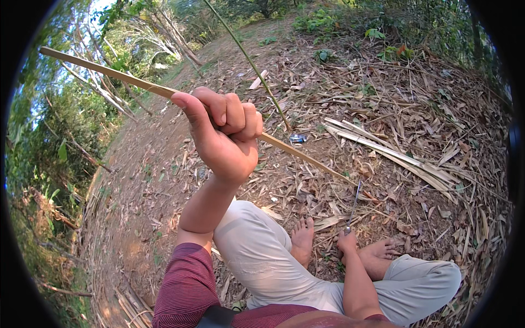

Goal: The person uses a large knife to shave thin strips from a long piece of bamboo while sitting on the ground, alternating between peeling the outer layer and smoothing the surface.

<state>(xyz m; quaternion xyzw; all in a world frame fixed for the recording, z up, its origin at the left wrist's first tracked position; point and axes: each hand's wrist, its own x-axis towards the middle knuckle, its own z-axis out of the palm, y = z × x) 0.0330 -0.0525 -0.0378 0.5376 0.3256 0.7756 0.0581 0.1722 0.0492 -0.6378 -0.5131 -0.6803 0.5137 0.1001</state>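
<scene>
My left hand (pixel 227 134) is raised high in front of me, its fingers wrapped round a long, thin bamboo strip (pixel 306 157). The strip slants from the upper left down to the lower right, where its far end comes close to the leaf-covered ground. Down between my bare feet, my right hand (pixel 346 243) is closed round the handle of a knife (pixel 354 205). The narrow blade points away from me, and its tip meets or overlaps the lower part of the strip; I cannot tell whether they touch. Most of the knife handle is hidden in my fingers.
Pale split bamboo strips (pixel 404 158) lie in a bundle on the right. A green stalk (pixel 251 63) leans from the upper edge down to the soil, near a small blue wrapper (pixel 298 138). More strips (pixel 131 306) lie at lower left. Dry leaves and shavings cover the ground.
</scene>
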